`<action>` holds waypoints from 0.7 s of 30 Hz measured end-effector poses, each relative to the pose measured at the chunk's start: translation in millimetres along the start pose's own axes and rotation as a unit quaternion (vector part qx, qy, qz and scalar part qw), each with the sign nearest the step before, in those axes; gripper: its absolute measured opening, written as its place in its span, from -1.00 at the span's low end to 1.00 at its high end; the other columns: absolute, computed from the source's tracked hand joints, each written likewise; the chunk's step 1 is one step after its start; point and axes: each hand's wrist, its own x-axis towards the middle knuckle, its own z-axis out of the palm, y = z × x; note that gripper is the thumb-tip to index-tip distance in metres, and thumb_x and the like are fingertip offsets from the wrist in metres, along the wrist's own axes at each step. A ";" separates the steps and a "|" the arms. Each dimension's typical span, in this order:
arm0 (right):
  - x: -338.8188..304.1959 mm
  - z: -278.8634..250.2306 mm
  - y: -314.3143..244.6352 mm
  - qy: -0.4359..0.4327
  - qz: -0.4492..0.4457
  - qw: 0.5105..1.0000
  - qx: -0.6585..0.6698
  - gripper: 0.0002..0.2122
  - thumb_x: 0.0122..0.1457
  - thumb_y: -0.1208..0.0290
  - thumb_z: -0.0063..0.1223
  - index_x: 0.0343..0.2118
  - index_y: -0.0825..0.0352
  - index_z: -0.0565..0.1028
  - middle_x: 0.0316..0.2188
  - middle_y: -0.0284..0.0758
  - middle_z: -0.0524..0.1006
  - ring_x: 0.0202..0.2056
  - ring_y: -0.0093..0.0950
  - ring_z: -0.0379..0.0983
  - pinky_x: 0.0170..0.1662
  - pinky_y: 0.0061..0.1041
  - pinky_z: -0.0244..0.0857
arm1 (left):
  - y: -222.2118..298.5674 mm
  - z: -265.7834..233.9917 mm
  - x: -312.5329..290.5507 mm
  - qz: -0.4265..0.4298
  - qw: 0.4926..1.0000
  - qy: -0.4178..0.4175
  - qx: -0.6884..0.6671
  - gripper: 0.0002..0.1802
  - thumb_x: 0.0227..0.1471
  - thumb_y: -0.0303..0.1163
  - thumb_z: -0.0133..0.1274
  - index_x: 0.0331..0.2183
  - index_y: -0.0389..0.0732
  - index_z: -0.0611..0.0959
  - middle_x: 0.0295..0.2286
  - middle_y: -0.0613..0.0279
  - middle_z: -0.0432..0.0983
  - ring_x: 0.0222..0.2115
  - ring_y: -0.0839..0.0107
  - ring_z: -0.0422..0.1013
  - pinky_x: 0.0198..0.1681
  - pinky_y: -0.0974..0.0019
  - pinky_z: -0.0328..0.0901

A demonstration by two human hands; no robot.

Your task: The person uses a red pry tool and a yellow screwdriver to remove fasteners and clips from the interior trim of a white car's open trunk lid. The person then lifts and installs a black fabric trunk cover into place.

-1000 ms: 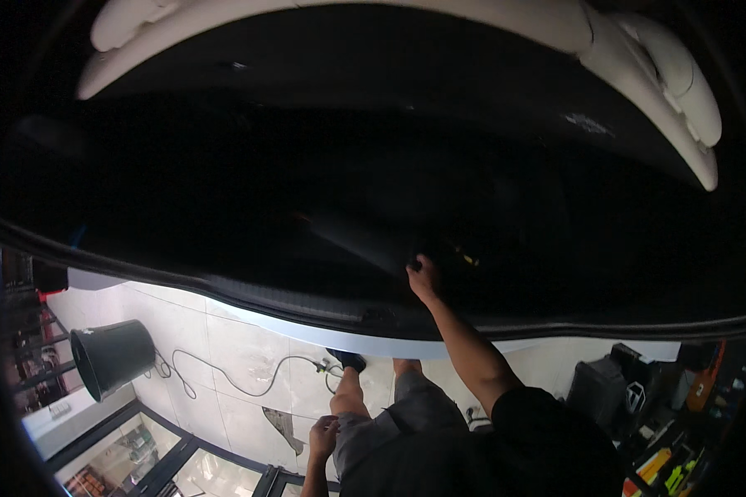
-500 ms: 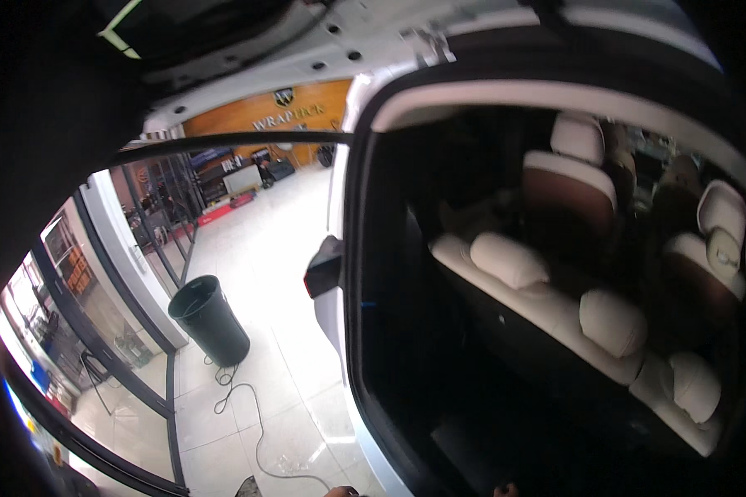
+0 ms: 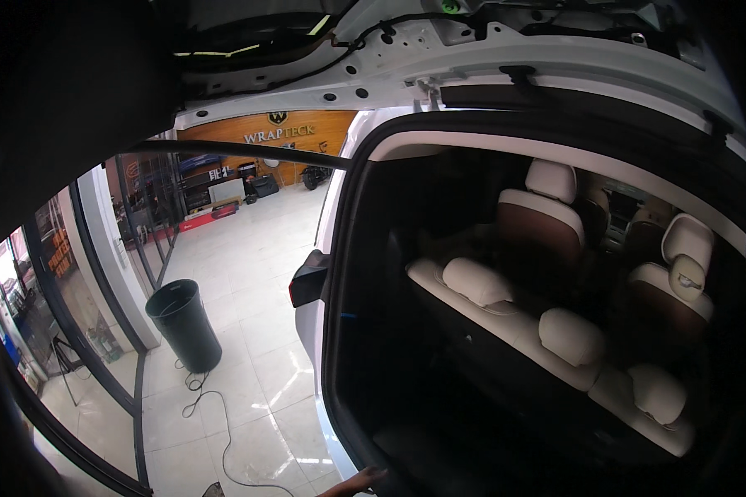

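My left hand (image 3: 363,480) shows at the lower edge, at the near left corner of a white car's open rear hatch. It lies at or against the black rubber seal (image 3: 333,348) of the opening; whether it presses on the seal is unclear. The fingertips fade into the dark of the boot, so their pose is hidden. No held object can be made out. My right hand is outside the picture. Beyond the dark boot space stands the rear seat back (image 3: 506,331), with cream headrests (image 3: 572,337) along its top.
Overhead spans the raised tailgate (image 3: 373,70), with a dark strut (image 3: 240,151) running to the car. A tail light (image 3: 307,279) juts out at left. On the tiled floor (image 3: 257,331) stand a black bin (image 3: 186,331) and a trailing cable (image 3: 224,439). Glass doors (image 3: 91,282) line the left.
The view has shifted, showing more of the tailgate above. My left hand has come further into view at the opening's edge. The fingers of my right hand have left the picture.
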 end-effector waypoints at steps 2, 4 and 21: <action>-13.4 -32.6 -42.9 -0.050 -0.002 0.999 0.002 -0.46 0.33 -0.06 0.04 0.19 0.27 0.50 0.12 0.00 0.52 0.13 -0.03 0.45 0.20 -0.10 0.32 | 20.0 9.6 -8.0 -0.026 0.991 0.025 -0.131 -0.07 0.21 0.19 0.09 0.34 -0.25 0.24 0.26 -0.18 0.27 0.19 -0.07 0.35 0.07 -0.14 0.36; -34.0 -72.2 -92.5 -0.080 -0.009 0.997 0.008 -0.45 0.32 -0.07 0.02 0.17 0.28 0.50 0.10 0.02 0.53 0.12 -0.02 0.46 0.20 -0.13 0.32 | 41.0 10.2 -4.3 -0.031 0.971 0.043 -0.233 0.04 0.21 0.18 0.11 0.35 -0.40 0.10 0.31 -0.22 0.16 0.23 -0.09 0.28 0.21 -0.13 0.29; 25.0 -64.3 -203.6 -0.092 -0.222 0.941 0.239 -0.46 0.19 0.40 0.32 0.21 0.31 0.35 0.09 -0.13 0.47 0.07 -0.28 0.49 0.05 -0.31 0.42 | 303.0 -22.7 -114.0 0.405 0.888 0.113 -0.185 -0.35 0.16 0.04 0.26 0.03 -0.31 0.59 -0.13 0.20 0.61 -0.11 0.38 0.52 0.05 0.27 0.36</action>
